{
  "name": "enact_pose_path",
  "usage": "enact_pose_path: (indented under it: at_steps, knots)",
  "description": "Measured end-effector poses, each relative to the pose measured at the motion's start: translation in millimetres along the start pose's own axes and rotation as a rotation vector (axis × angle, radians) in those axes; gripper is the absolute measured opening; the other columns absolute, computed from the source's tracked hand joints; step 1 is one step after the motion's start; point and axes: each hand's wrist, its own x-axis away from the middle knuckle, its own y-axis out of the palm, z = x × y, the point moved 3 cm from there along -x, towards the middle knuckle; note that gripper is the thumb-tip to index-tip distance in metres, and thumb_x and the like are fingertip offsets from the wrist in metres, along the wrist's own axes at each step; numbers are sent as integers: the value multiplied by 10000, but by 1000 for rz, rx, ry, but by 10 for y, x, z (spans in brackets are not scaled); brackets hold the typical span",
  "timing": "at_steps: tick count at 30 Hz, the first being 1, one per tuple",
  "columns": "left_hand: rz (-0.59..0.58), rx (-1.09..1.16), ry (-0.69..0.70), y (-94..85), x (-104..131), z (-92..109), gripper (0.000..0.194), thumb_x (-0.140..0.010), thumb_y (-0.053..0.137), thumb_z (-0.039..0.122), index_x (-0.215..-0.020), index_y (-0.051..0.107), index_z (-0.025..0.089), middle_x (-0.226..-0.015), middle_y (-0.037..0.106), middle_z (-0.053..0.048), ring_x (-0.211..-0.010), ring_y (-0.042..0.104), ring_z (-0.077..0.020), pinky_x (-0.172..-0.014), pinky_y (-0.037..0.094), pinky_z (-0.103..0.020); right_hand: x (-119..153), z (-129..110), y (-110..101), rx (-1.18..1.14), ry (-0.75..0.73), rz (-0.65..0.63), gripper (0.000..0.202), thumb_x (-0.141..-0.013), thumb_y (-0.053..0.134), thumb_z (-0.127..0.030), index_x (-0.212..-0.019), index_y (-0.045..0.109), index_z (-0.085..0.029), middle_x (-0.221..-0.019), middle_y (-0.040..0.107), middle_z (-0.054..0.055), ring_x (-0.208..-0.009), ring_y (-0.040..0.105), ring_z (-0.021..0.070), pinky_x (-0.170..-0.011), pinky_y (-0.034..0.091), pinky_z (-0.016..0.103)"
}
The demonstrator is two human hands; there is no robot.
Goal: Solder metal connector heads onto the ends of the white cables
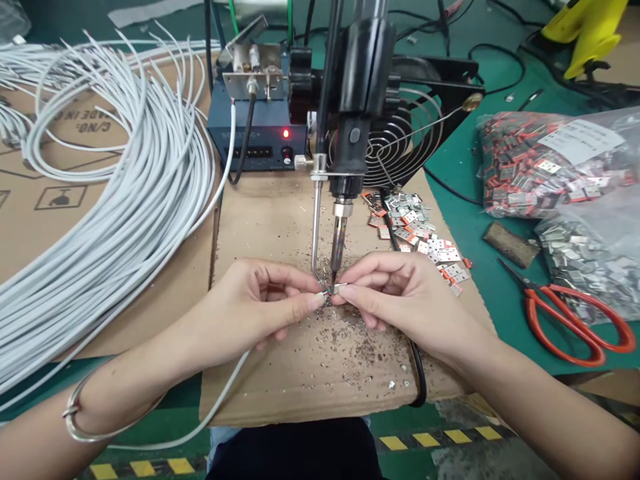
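Note:
My left hand [273,300] pinches the stripped end of a white cable [225,393], whose length trails down from beneath the palm past the board's front edge. Opposite it, my right hand [395,290] grips a small metal USB connector [342,287] between thumb and forefinger. Fine wires meet the connector in the gap between my fingertips. Directly over that spot stands a soldering iron [340,233] in an upright mount, its tip at the joint. A thin metal solder feed tube [317,227] comes down beside the tip. Fingertips partly cover the joint.
A big bundle of white cables [165,167] lies left on cardboard. Behind stand a blue solder feeder [250,133] and a black fan [405,133]. Loose USB connectors [440,250] lie at right, near red-handled scissors [575,320] and a bag of connectors [540,167]. Solder crumbs dot the cardboard board [280,393].

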Motion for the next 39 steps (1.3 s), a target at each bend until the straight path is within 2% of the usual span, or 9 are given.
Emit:
enact_pose_path:
  at_steps: [7, 17, 24, 30, 39]
  knots:
    - [43, -77, -3, -23, -30, -1, 85, -771, 658, 193, -805, 648, 115, -387, 477, 87, -317, 373, -21, -307, 310, -80, -2, 19, 45, -107, 32, 7, 210, -499, 802, -44, -632, 657, -118, -458, 589, -49, -362, 513, 23, -359, 417, 77]
    - [10, -153, 26, -26, -4, -20, 129, -792, 639, 233, -777, 663, 108, -407, 479, 77, -342, 392, -26, -331, 332, -91, 0, 11, 42, -100, 32, 11, 207, -496, 794, -28, -639, 665, -103, -459, 597, -39, -359, 519, 23, -352, 420, 59]
    - [61, -112, 184, -21, -10, -19, 128, -757, 654, 194, -664, 621, 112, -493, 468, 78, -417, 357, -8, -345, 271, -75, 0, -8, 51, -109, 20, -2, 210, -488, 777, 26, -634, 677, -87, -473, 608, -31, -355, 511, 17, -342, 408, 50]
    - [96, -69, 186, -4, -33, -15, 141, -738, 654, 171, -623, 600, 109, -513, 490, 68, -469, 380, -12, -400, 294, -69, -12, 7, 23, -109, 32, -12, 201, -496, 779, 16, -640, 691, -93, -518, 638, -19, -356, 507, 9, -346, 406, 49]
    - [98, -19, 175, 45, -30, 1, 127, -707, 639, 96, -600, 578, 125, -441, 440, 93, -388, 326, -15, -325, 231, -95, -8, -17, 21, -130, 56, -29, 214, -486, 789, 11, -641, 697, -103, -558, 669, -1, -376, 502, 3, -348, 393, 44]
